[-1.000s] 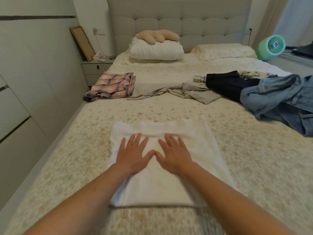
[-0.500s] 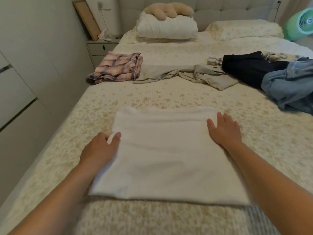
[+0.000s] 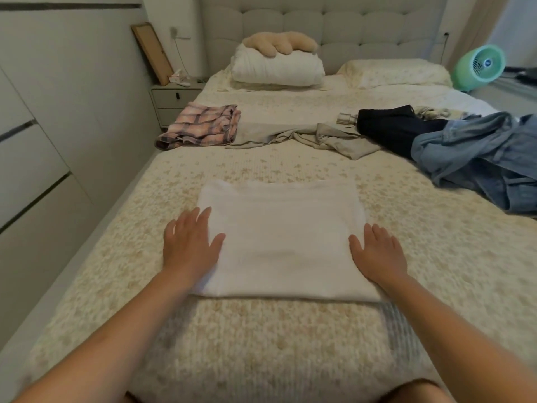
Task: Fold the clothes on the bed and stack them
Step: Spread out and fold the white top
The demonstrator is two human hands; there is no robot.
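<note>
A folded white garment lies flat on the bed in front of me. My left hand rests flat on its left edge with fingers spread. At the right edge my right hand lies flat too, fingers straight. Farther up the bed are a folded pink plaid garment, a crumpled beige garment, a dark navy garment and a heap of blue denim.
Pillows and a plush toy sit at the headboard. A nightstand stands at the far left, cupboard doors run along the left side, and a green fan is at the far right.
Both hands slid from the middle of the white garment out to its side edges. My left hand, curled at the edge half a second ago, now lies flat.
</note>
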